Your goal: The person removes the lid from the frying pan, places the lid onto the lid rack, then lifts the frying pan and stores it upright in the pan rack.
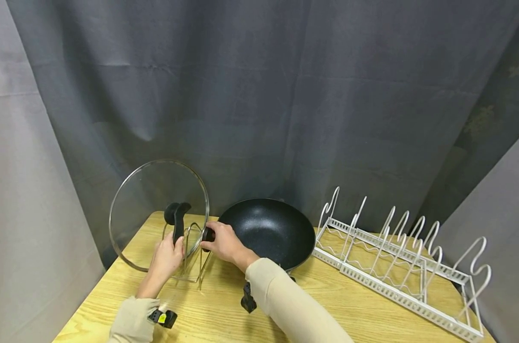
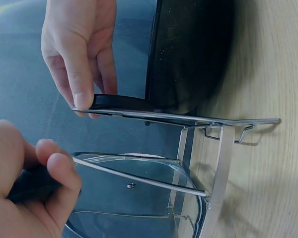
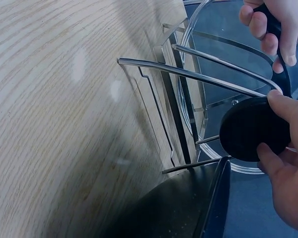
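Note:
A large clear glass lid [image 1: 135,205] with a metal rim stands on edge in a small metal wire rack [image 1: 195,278]. My left hand [image 1: 166,259] curls round the lid's black handle [image 1: 179,224]. My right hand [image 1: 230,242] pinches a round black disc [image 3: 253,130] between thumb and fingers; it sits against the rack's upright wire loop. In the left wrist view, the disc [image 2: 121,102] appears edge-on beside the rack's metal. Just right of the rack is a black pan [image 1: 269,231], its inside facing up and toward me, its lower edge partly behind my right forearm.
A long white rack [image 1: 383,286] with several upright wire dividers extends along the table's right side. The wooden table [image 1: 208,314] ends near a grey curtain [image 1: 259,105] behind. Black straps with small mounts are on both wrists.

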Tool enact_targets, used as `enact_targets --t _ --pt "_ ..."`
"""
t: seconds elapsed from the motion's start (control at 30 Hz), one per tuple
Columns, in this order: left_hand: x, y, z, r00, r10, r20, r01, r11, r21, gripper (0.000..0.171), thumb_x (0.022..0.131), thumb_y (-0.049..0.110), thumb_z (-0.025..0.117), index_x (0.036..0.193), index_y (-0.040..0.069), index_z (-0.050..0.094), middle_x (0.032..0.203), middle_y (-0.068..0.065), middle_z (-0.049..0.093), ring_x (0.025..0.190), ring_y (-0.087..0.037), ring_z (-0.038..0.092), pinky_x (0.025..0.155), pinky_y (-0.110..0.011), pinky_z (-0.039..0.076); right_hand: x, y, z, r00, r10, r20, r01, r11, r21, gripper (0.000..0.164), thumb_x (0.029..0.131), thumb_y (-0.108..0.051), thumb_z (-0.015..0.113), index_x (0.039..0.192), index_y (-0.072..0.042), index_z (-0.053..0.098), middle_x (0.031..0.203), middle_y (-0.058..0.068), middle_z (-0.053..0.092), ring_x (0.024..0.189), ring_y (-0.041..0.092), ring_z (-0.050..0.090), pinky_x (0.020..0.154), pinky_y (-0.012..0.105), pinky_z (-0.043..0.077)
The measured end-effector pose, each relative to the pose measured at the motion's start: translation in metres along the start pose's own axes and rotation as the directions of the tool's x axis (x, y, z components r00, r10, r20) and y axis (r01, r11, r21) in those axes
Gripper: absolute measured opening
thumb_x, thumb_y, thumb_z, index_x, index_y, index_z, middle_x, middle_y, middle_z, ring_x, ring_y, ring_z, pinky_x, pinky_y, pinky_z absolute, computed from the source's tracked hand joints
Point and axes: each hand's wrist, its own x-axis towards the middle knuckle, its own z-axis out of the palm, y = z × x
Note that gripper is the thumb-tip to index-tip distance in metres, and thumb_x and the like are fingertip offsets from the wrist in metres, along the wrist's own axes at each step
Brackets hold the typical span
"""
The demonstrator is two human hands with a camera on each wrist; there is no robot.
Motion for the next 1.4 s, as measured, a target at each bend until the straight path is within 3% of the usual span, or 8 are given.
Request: enact_targets --t 0.2,0.53,0.7,1.03,1.4 --pt "0.0 0.001 -0.001 0.997 -0.063 0.051 0.067 0.995 -0.076 0.024 0.102 0.021 0.043 0.087 0.003 0.05 0.059 -0.005 0.052 0.04 -0.016 0.05 0.037 -0.03 0.043 0.001 0.001 0.0 1.0 0.007 0.003 -0.007 1.0 0.003 0.056 0.086 -0.027 0.071 0.133 -0.004 0.051 0.129 0.009 0.054 0.104 0.019 0.06 0.08 0.023 0.051" --pt "-0.001 0.006 -0.002 0.993 -0.103 0.056 0.107 0.992 -0.066 0.022 0.101 0.019 0.043 0.088 0.002 0.05 0.06 -0.006 0.053 0.041 -0.017 0.052 0.038 -0.03 0.045 0.001 0.001 -0.001 1.0 -0.027 0.001 0.027 1.0 -0.015 0.055 0.085 -0.025 0.072 0.131 -0.003 0.052 0.127 0.01 0.056 0.101 0.019 0.06 0.079 0.024 0.051" --pt "0.002 0.007 -0.004 0.988 -0.134 0.08 0.142 0.984 -0.107 0.021 0.102 0.018 0.042 0.095 -0.001 0.05 0.066 -0.01 0.057 0.044 -0.018 0.055 0.04 -0.032 0.049 0.002 0.003 0.001 0.998 -0.061 -0.016 0.06 0.998 -0.028 0.051 0.085 -0.024 0.073 0.128 -0.004 0.054 0.124 0.009 0.057 0.099 0.02 0.06 0.078 0.024 0.05" --pt "0.007 0.009 -0.009 0.977 -0.178 0.121 0.198 0.963 -0.183 0.022 0.102 0.016 0.039 0.099 -0.003 0.049 0.068 -0.01 0.057 0.044 -0.016 0.055 0.042 -0.034 0.051 0.001 0.005 0.003 0.999 -0.052 -0.006 0.052 0.998 -0.036 0.052 0.086 -0.029 0.071 0.131 -0.01 0.053 0.127 0.005 0.056 0.101 0.015 0.058 0.079 0.023 0.049" --pt "0.006 0.021 -0.005 0.969 -0.226 0.104 0.245 0.94 -0.239 0.022 0.101 0.014 0.037 0.096 -0.005 0.047 0.066 -0.01 0.057 0.043 -0.014 0.055 0.05 -0.045 0.054 -0.001 0.004 0.003 0.996 -0.081 -0.03 0.08 0.996 -0.03 0.051 0.086 -0.028 0.071 0.13 -0.009 0.054 0.127 0.006 0.056 0.105 0.015 0.057 0.081 0.023 0.049"
